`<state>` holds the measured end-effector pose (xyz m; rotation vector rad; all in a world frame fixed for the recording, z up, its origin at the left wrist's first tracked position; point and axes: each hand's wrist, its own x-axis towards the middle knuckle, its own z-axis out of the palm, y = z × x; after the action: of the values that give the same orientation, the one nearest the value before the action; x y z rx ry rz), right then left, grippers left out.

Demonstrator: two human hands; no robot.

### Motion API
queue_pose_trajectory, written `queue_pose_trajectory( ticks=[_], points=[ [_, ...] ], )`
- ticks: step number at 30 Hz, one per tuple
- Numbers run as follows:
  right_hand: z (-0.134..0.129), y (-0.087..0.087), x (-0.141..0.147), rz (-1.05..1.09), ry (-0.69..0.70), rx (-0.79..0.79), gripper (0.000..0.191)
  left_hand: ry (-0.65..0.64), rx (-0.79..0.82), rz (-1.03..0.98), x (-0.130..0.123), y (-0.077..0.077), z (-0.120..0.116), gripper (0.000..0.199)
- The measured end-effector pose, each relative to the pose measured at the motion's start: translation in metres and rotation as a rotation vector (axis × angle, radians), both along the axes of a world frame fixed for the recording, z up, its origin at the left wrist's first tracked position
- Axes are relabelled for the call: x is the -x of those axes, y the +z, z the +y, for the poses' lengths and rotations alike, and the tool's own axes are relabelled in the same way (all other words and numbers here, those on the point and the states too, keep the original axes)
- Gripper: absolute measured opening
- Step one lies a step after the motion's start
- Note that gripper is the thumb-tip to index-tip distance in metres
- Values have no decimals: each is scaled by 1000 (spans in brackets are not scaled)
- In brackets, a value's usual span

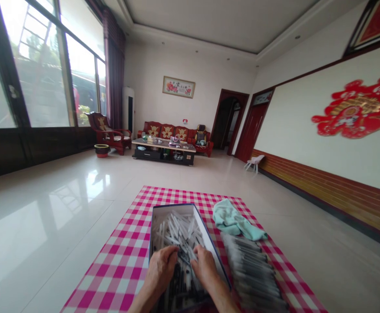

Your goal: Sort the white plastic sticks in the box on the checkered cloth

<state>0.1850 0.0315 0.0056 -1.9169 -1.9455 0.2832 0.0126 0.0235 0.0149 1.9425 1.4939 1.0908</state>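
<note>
An open white-lined box [173, 208] with a blue rim holds a heap of translucent white pen barrels [176, 226] and darker thin pen parts [180, 278] nearer me. Inside it, my left hand [161, 268] is at the left, thumb and fingertips pinched together. My right hand [205, 266] faces it from the right, its fingers also closed in a pinch. Thin dark and clear pieces show between the two hands; which of them either hand holds is too small and blurred to tell. Right of the box lies a blurred row of pens [255, 271] with dark ends.
A mint-green cloth [235, 221] lies crumpled behind the pen row on the pink-and-white checked tablecloth [118, 261]. Beyond are a coffee table [163, 154], a red wooden sofa [166, 129], an armchair [111, 134] and a small pale stool [255, 161].
</note>
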Motion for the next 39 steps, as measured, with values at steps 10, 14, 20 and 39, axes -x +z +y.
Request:
queue_pose_trajectory(
  ticks=[10,14,20,39],
  points=[
    [-3,1,-7,272,6,-73,27,-39,37,68,0,-4,2,26],
    [-4,4,-6,350,24,-110,30,-53,58,77,1,-2,2,26],
    [-13,11,-3,515,197,-143,26,-38,100,73,-1,-2,5,30],
    [-12,14,-12,990,109,-42,25,-60,74,-251,11,-7,9,29]
  ],
)
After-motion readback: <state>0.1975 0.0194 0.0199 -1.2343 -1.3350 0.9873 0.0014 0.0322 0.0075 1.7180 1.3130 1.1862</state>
